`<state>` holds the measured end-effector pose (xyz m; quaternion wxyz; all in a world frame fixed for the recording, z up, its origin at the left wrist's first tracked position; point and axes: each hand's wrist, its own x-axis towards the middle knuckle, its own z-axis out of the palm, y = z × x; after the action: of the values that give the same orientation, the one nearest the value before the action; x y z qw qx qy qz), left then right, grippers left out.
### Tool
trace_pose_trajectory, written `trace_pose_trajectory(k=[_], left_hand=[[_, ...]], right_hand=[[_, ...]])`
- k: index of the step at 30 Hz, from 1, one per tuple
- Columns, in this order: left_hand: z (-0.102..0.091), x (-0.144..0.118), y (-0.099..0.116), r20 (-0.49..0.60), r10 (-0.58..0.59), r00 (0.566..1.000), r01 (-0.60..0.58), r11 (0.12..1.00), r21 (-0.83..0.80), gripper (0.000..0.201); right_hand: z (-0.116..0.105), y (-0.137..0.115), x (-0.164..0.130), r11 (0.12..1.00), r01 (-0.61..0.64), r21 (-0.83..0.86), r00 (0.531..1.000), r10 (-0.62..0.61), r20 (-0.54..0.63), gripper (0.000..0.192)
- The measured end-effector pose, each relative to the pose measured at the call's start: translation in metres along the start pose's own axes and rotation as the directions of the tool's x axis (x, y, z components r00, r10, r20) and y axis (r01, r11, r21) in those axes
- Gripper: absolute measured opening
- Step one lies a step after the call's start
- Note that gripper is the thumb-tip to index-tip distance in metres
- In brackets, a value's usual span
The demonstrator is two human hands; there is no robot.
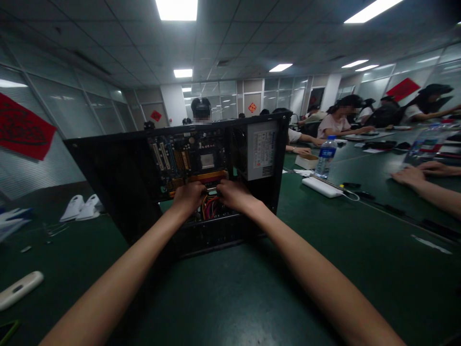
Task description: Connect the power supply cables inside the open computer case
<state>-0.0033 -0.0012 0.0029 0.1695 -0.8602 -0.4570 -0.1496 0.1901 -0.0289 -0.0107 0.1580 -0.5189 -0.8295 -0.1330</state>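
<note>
An open black computer case (230, 235) lies before me on the table, its inside facing me. The motherboard (200, 144) shows in it, with orange and red memory slots (216, 177) along its lower side. My left hand (189, 196) and my right hand (234, 194) are closed at the two ends of a thin strip (212, 190) that looks like a memory stick, beside these slots. Their fingertips are partly hidden, and I cannot tell whether the strip sits in a slot. Coloured cables (209, 206) bunch just below. The power supply (262, 150) is at upper right.
Right of the case are a water bottle (325, 156), a white power bank (321, 187) with a cable and a small box (306, 161). White objects (79, 207) and a pale handheld tool (21, 290) lie left. Another person's hands (414, 175) rest at far right.
</note>
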Motion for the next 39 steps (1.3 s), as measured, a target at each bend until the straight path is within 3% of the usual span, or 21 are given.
trace_pose_trajectory(k=[11, 21, 27, 39], left_hand=[[-0.002, -0.002, 0.003, -0.007, -0.016, 1.0, 0.016, 1.0, -0.012, 0.023], [0.004, 0.005, 0.002, 0.089, -0.162, 0.983, 0.166, 0.986, -0.03, 0.026], [0.01, 0.008, -0.003, 0.115, -0.087, 0.989, 0.101, 0.988, -0.116, 0.023], [0.011, 0.009, -0.001, 0.093, -0.078, 0.993, 0.088, 0.991, -0.102, 0.024]], right_hand=[[-0.002, -0.001, 0.0, 1.0, 0.003, 0.005, 1.0, -0.003, 0.026, 0.019], [-0.004, -0.002, 0.0, 1.0, -0.002, -0.002, 0.999, 0.002, 0.042, 0.019], [-0.002, -0.001, 0.001, 1.0, -0.003, 0.005, 0.999, 0.003, 0.044, 0.017], [0.002, 0.001, 0.003, 1.0, 0.007, 0.02, 0.999, -0.007, 0.033, 0.015]])
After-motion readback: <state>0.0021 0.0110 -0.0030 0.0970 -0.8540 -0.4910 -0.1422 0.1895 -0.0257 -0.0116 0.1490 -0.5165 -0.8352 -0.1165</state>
